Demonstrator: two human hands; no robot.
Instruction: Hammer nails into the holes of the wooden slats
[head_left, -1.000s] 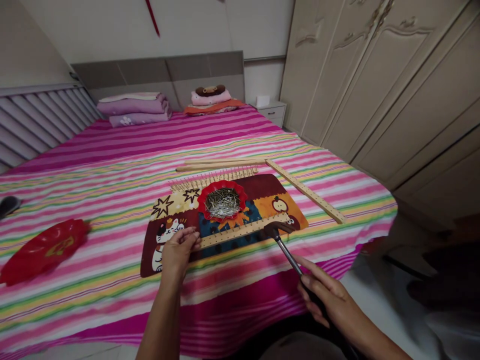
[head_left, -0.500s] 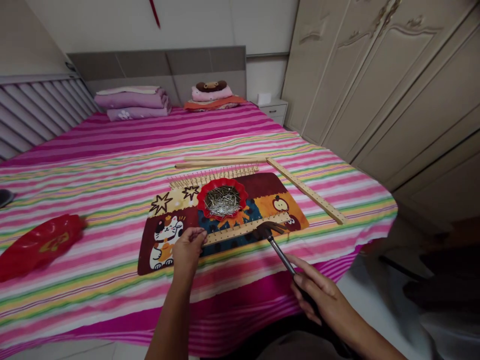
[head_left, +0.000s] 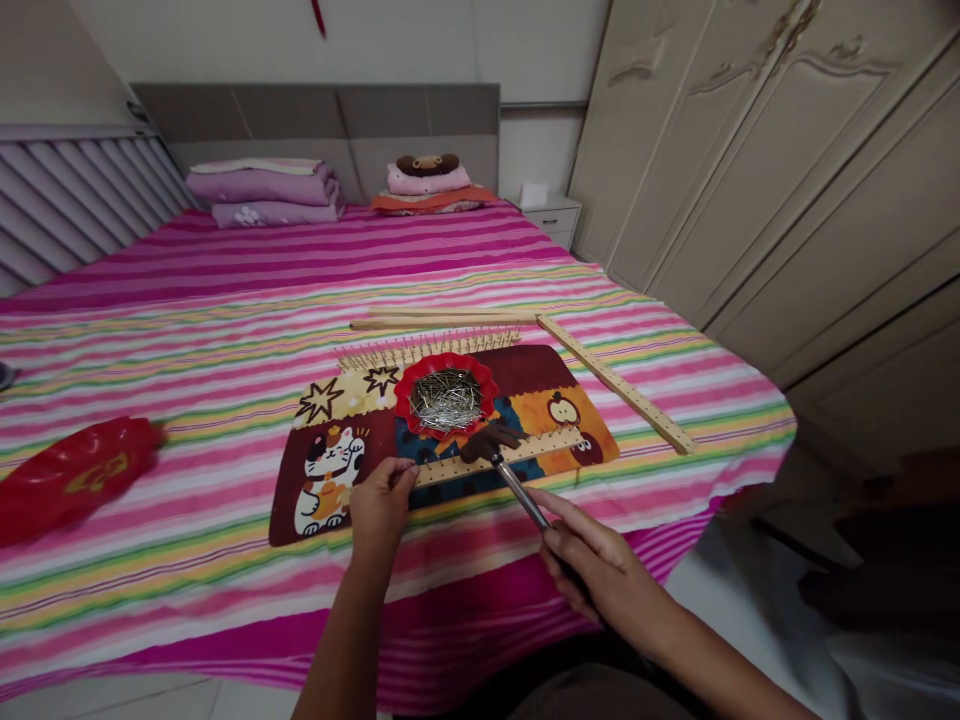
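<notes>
Glossy red plastic bowl (head_left: 400,402), shiny metal nails (head_left: 448,398), smooth wooden strip (head_left: 540,444).

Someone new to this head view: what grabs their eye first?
Probably the red scalloped dish heaped with loose nails, near the middle of the patterned mat. Next, the hammer in the right hand, its head above the wooden strip whose end is at the left hand. Farther left, a large red tray lies on the striped cloth.

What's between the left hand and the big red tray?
The head view shows the cat-printed mat, then striped cloth, between left hand and red tray.
</notes>
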